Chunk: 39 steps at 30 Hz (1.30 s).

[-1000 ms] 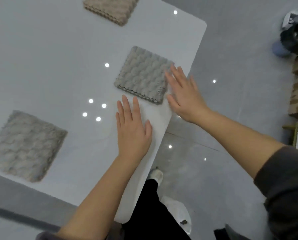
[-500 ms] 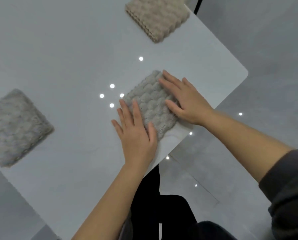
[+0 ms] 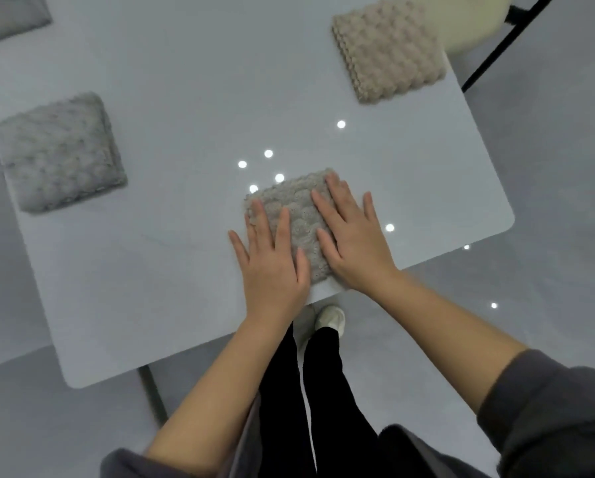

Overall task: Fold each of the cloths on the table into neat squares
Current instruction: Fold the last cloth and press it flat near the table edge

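Observation:
A folded grey bubble-textured cloth (image 3: 297, 208) lies near the front edge of the white table (image 3: 171, 257). My left hand (image 3: 271, 260) lies flat on its left part, fingers spread. My right hand (image 3: 353, 239) lies flat on its right part. Both palms press on it and hide much of the cloth. A second folded grey cloth (image 3: 59, 151) rests at the table's left side. A folded beige cloth (image 3: 389, 48) sits at the far right corner. Part of another grey cloth (image 3: 9, 15) shows at the top left.
The table's rounded front right corner (image 3: 503, 219) is close to my right hand. A cream-coloured chair seat (image 3: 461, 19) with black legs stands behind the beige cloth. My legs and a white shoe (image 3: 330, 317) are below the table edge.
Both hands moved from beside the cloth onto it and now press flat on top. The head view swung round, so the other cloths appear shifted.

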Available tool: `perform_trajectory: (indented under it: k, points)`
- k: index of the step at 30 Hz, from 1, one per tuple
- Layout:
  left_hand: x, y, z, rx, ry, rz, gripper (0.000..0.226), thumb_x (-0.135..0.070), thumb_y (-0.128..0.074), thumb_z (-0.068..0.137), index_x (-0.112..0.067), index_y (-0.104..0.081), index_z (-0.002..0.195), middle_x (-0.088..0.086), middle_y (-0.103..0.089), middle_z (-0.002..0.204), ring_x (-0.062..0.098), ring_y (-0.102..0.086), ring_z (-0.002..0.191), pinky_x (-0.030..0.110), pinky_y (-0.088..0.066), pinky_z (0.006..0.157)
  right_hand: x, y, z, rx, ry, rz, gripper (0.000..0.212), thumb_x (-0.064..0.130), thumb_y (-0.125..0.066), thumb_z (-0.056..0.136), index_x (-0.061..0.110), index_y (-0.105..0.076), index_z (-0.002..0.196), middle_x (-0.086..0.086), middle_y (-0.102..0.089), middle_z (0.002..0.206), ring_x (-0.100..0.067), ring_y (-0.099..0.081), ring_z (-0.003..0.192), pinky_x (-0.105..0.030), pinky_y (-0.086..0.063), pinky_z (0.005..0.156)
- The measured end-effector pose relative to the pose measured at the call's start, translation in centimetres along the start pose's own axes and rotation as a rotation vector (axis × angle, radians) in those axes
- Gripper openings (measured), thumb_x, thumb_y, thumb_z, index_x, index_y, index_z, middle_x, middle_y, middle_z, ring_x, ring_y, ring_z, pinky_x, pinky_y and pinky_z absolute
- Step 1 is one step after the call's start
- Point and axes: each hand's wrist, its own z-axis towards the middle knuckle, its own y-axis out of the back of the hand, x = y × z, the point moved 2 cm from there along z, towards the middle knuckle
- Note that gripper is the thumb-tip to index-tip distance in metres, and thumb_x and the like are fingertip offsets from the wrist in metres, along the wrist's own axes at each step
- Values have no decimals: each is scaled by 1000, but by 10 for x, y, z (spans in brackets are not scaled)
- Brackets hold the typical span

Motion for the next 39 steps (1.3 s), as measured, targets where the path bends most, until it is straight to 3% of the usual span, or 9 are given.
perform_trajectory:
  k: [6,15,29,33,35,39]
  points:
    - [19,8,-32,-97,87,14,57,-26,-39,94,-10,-34,148,19,-7,161,34,-11,149,57,1,119,31,-24,-16,17,40,-31,58,36,-23,99,18,-21,155,-7,-4,164,-27,-6,151,-54,3,118]
    - [29,12,-43,-113,111,-13,62,-25,-36,95,-13,-21,154,18,-3,162,33,-8,150,60,4,117,29,-15,-27,-24,55,87,57,37,-27,100,21,-19,155,-2,-4,164,-23,-5,151,-54,5,118]
    - [24,-5,-33,17,60,113,61,-36,-23,99,-13,-7,154,16,-7,162,37,-4,149,62,-1,117,35,-35,-27,12,94,-152,54,33,-23,102,17,-21,154,-10,-14,162,-31,-14,149,-66,-6,115]
    - [39,18,-31,56,-20,138,64,-41,-24,97,-17,-12,155,11,-4,163,37,-2,149,59,6,117,21,-16,-31,24,149,-123,56,39,-23,102,24,-15,155,-6,-5,164,-31,-3,150,-64,0,116]
    - [53,40,-18,50,-83,116,66,-42,-26,97,-17,-11,156,11,-1,163,35,1,150,57,7,117,9,2,-37,12,237,-132,56,38,-28,102,23,-16,155,-10,-8,163,-33,-4,150,-66,-3,115]
    - [60,63,35,88,-426,157,61,-36,-30,99,-14,-19,155,11,-11,162,32,-8,150,58,-3,118,12,11,-48,11,762,-313,50,27,-43,102,20,-34,150,-13,-29,156,-37,-26,145,-68,-18,112]
